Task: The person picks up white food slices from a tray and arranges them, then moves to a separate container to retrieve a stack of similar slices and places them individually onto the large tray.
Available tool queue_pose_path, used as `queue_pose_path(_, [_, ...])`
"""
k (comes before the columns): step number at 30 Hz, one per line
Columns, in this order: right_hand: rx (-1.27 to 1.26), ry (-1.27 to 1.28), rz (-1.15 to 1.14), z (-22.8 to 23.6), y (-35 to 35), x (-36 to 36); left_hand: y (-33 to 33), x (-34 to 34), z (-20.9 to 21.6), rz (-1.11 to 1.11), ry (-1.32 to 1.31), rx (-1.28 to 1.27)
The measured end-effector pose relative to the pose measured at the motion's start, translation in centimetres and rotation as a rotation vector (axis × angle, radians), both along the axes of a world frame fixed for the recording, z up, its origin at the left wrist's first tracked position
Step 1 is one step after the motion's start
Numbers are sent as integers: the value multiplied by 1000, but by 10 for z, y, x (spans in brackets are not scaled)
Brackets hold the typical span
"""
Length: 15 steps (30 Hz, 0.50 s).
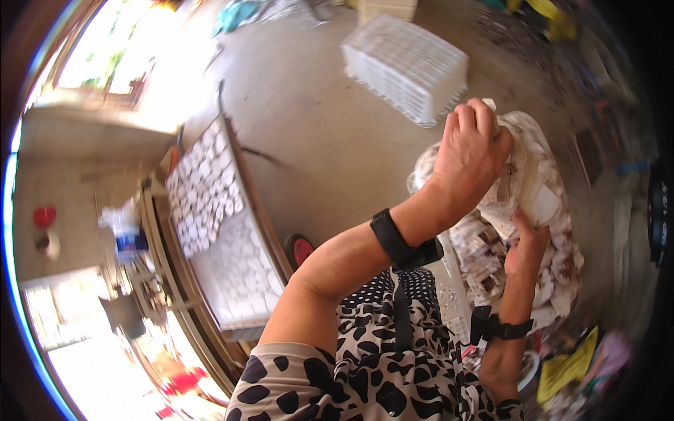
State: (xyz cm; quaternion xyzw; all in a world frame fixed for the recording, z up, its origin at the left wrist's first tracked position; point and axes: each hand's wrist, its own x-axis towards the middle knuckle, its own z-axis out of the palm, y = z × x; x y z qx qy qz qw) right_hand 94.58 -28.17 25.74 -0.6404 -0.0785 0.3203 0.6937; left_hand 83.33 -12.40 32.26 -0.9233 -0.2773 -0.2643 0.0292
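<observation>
My left hand is closed, its fingers curled over the top of a pale, brown-mottled chunk whose kind I cannot make out. Lower down, my right hand grips a whitish flat-faced piece at the chunk's lower side, thumb raised against it. Whether the two pieces are joined cannot be seen. Under both hands spreads a heaped pile of white and brown lumps, blurred in places. Black bands circle both wrists.
An overturned white plastic crate lies on the floor ahead. To the left, a slanted tray table carries many whitish pieces, near a red-hubbed wheel. A yellow bag and a white bowl sit at lower right.
</observation>
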Motion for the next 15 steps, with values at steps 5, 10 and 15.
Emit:
queue_pose_path(5, [-61,91,335,13,49,-110,7,-147,-2,318,37,-63])
queue_pose_path(10, [-44,39,653,16,83,-246,-11,-308,-9,616,68,-91])
queue_pose_path(15, [-143,48,955,-12,100,-399,-45,-470,-33,931,107,-207])
